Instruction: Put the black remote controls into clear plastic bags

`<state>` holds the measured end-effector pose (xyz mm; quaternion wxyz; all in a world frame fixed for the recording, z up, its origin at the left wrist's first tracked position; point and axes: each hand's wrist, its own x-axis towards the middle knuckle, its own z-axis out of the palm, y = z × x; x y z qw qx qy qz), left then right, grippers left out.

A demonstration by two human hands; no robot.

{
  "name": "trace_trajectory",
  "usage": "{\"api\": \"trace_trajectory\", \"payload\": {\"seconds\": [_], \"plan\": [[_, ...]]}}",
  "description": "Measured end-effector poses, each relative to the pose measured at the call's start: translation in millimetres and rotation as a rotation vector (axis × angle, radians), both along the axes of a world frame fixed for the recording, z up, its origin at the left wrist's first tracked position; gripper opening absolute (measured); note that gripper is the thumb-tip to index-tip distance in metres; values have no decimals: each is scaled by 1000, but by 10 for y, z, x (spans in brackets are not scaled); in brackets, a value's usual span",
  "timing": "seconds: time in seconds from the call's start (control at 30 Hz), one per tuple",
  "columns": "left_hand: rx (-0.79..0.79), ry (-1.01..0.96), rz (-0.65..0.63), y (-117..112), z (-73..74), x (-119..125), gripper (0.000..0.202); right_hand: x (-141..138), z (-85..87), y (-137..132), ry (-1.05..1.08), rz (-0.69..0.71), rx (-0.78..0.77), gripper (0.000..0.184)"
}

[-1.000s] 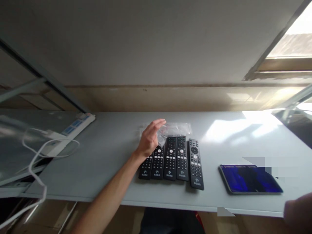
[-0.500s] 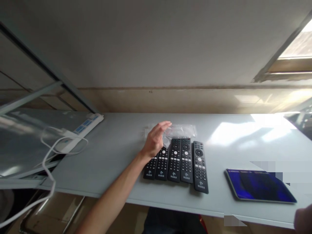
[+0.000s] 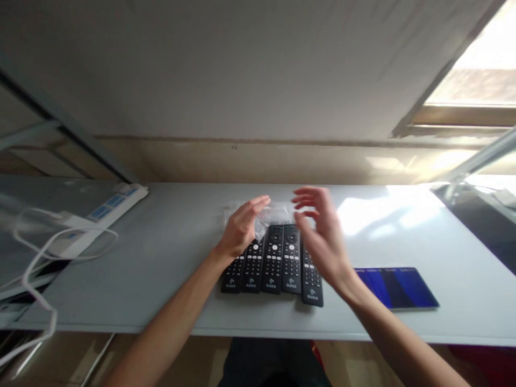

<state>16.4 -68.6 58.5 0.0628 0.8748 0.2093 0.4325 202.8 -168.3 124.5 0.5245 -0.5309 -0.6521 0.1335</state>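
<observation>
Several black remote controls (image 3: 273, 263) lie side by side on the grey table, their white buttons facing up. The rightmost remote control (image 3: 312, 285) sits slightly lower than the others. Clear plastic bags (image 3: 280, 210) lie flat behind their top ends. My left hand (image 3: 238, 228) is over the upper part of the leftmost remotes, fingers stretched out beside a crumpled bit of clear plastic; its thumb is hidden. My right hand (image 3: 324, 236), a little blurred, hovers above the top of the rightmost remote with fingers apart and nothing in them.
A tablet-like device (image 3: 397, 287) with a blue screen lies to the right, partly behind my right forearm. On the left are a white power strip (image 3: 110, 212) and a looping white cable (image 3: 40, 295). Metal frame bars rise at both sides, and a wall stands behind the table (image 3: 173, 258).
My right hand has come in from the lower right edge to above the rightmost remote. My left hand keeps its place over the remotes. The view has shifted to the right.
</observation>
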Motion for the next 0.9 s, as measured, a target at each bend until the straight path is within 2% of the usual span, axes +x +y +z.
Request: {"api": "trace_trajectory", "payload": {"seconds": [0.13, 0.2, 0.27, 0.37, 0.5, 0.7, 0.9], "plan": [[21, -38, 62, 65, 7, -16, 72, -280, -354, 167, -74, 21, -193, 92], [14, -37, 76, 89, -4, -30, 76, -402, -526, 256, -53, 13, -233, 104], [-18, -29, 59, 89, -13, -41, 81, -474, -643, 282, -37, 25, -220, 106], [-64, -14, -3, 54, -11, -33, 85, -494, -712, 246, -13, 37, -168, 102], [-59, -16, -67, 14, 7, 6, 87, -450, -705, 220, 57, 47, -108, 95], [-97, -10, -84, 59, -29, -3, 80, -397, -611, 224, 249, 52, 2, 71], [-114, 20, -121, 91, -30, -37, 81, -394, -513, 197, 395, 2, 7, 49]]}}
